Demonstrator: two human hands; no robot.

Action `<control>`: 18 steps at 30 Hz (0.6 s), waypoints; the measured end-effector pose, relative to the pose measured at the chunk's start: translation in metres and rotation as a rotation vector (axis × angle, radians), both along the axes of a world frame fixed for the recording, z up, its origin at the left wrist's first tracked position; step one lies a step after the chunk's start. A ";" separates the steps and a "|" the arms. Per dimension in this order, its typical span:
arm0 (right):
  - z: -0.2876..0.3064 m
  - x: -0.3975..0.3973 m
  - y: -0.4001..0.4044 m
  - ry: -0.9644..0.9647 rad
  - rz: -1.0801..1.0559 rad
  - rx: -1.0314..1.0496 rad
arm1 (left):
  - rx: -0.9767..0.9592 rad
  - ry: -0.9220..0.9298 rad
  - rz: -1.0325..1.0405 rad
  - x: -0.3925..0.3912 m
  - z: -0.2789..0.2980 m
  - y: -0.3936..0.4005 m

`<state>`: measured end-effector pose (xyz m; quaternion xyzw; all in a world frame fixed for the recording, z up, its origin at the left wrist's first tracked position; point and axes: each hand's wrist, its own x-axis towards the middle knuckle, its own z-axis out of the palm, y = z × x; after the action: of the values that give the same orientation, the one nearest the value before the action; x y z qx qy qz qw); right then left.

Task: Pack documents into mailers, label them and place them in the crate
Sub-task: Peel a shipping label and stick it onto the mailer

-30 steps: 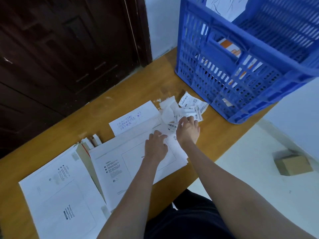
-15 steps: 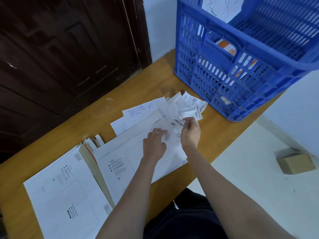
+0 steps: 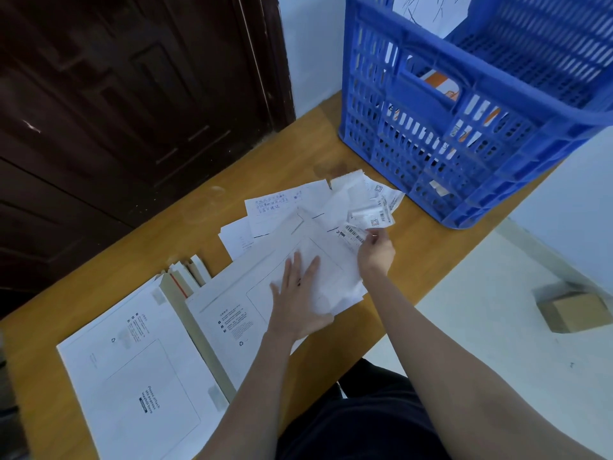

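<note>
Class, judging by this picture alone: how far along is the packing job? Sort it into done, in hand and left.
Done: some packed items already sit in the blue crate. In hand: the left hand presses flat on a white mailer while the right hand pinches a barcode label. Left: sticking it on, crating that mailer, then the mailer stack and loose labels.

Soft, even daylight; wide-angle bowing at edges
</note>
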<state>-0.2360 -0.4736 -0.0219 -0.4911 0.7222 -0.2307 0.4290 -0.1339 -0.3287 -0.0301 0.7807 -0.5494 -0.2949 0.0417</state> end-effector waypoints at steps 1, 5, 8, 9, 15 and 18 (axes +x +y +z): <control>0.000 0.000 -0.001 -0.008 -0.028 0.042 | -0.032 0.033 0.014 0.002 0.002 0.000; -0.002 0.001 0.000 -0.069 -0.150 0.213 | -0.123 0.112 0.078 0.005 0.005 0.003; -0.002 0.002 0.000 -0.078 -0.181 0.265 | -0.139 0.111 0.104 0.004 0.006 0.004; -0.002 0.002 0.000 -0.076 -0.186 0.264 | -0.146 0.112 0.111 0.005 0.007 0.004; -0.001 0.005 0.002 -0.058 -0.217 0.296 | -0.216 0.254 0.205 0.010 0.006 0.004; -0.001 0.007 0.002 -0.050 -0.234 0.301 | -0.242 0.306 0.243 0.012 0.007 0.005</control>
<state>-0.2294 -0.4713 -0.0224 -0.3282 0.7897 -0.1804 0.4859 -0.1221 -0.3234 -0.0234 0.7766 -0.4698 -0.3346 0.2533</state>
